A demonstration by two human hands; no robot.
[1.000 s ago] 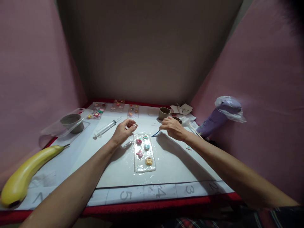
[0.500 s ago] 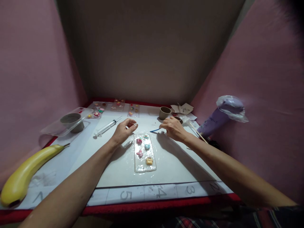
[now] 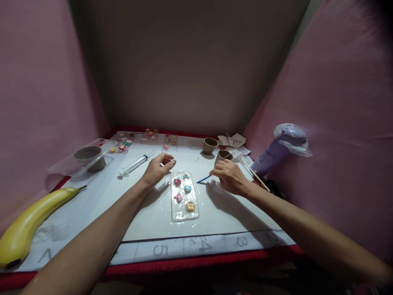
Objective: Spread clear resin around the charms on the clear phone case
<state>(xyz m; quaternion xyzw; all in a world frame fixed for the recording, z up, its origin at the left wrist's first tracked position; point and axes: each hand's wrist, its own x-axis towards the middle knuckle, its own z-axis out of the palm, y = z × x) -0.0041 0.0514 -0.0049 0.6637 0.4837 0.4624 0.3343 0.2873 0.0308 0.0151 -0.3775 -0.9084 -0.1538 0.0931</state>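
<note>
A clear phone case lies flat on the white board, with several small charms on it and a glossy wet film on and around it. Among the charms are a yellow bear-like one and a pink one. My right hand is closed round a thin blue stick, whose tip points left, just off the case's right edge. By the upper left corner of the case, my left hand rests on its side, fingers loosely bent and apart from the thumb, holding nothing.
A syringe lies left of my left hand. Beyond my right hand stand two grey-brown cups. At left are a banana and a clear plastic lid by another cup. A purple bag stands at right; more decorated cases lie behind.
My right hand has come down and toward me, so the blue stick's tip now sits lower, beside the case's right edge. My left hand has hardly moved. The view has shifted slightly.
</note>
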